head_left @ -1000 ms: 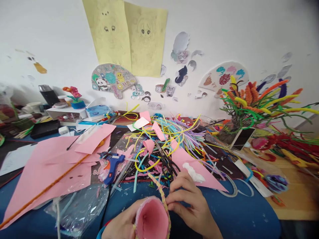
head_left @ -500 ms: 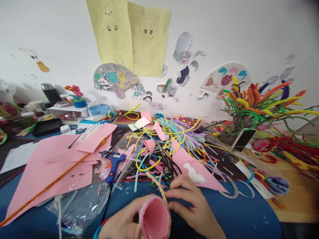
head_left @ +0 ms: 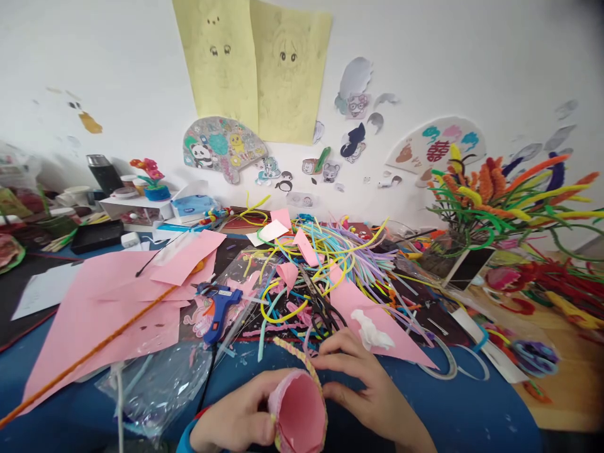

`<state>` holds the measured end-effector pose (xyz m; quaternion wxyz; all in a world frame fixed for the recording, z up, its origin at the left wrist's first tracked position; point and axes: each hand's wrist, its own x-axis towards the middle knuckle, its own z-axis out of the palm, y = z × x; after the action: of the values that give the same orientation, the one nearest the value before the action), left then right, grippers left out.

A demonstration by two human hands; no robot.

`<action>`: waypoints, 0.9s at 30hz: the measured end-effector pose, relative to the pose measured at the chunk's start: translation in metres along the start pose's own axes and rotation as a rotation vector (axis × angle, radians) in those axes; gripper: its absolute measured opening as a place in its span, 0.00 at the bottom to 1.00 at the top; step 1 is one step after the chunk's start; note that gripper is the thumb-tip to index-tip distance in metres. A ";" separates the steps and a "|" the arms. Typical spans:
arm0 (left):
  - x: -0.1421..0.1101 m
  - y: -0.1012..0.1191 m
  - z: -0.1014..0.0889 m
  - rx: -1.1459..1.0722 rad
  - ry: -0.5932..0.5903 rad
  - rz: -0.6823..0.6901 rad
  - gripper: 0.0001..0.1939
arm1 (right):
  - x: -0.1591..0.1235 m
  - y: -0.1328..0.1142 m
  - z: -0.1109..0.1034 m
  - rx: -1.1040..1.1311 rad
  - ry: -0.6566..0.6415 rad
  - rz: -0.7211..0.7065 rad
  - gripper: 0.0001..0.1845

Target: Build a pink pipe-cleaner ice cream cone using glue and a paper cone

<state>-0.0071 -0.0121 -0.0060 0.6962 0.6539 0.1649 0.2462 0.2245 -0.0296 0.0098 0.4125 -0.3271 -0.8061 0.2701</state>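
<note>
My left hand grips a pink paper cone from the left, its open mouth facing me. A twisted pink-and-yellow pipe cleaner runs along the cone's rim and sticks out toward the table. My right hand is closed on the cone's right edge, fingertips pinching the pipe cleaner against the rim. Both hands are at the bottom centre, just above the blue table.
A blue glue gun lies left of the hands, by large pink paper sheets and a clear plastic bag. A heap of coloured pipe cleaners with black scissors lies ahead. A vase of pipe-cleaner flowers stands at right.
The view has shifted a little right and down. My hands have turned the cone slightly and my right fingers have moved along its rim.
</note>
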 end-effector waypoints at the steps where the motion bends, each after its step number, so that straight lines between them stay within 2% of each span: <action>1: 0.000 0.000 0.000 -0.001 -0.005 0.007 0.40 | 0.000 0.000 0.000 0.004 -0.011 0.003 0.14; 6: 0.001 -0.002 -0.001 -0.026 -0.037 -0.014 0.38 | 0.001 0.002 -0.002 0.034 -0.045 -0.005 0.14; 13: 0.001 -0.004 0.000 -0.068 -0.072 -0.080 0.43 | 0.004 0.005 -0.005 0.059 -0.095 -0.047 0.15; 20: -0.007 -0.015 0.000 -0.089 -0.008 -0.157 0.43 | 0.003 0.007 -0.006 0.048 -0.109 -0.055 0.13; 23: -0.009 -0.019 0.000 -0.117 0.013 -0.161 0.43 | 0.002 0.007 -0.007 0.023 -0.141 -0.066 0.15; 27: -0.007 -0.022 0.000 -0.143 0.035 -0.149 0.42 | 0.000 0.006 -0.009 -0.015 -0.187 -0.069 0.24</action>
<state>-0.0103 -0.0165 -0.0286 0.7544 0.5842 0.2071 0.2162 0.2339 -0.0239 0.0105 0.3419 -0.2757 -0.8539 0.2792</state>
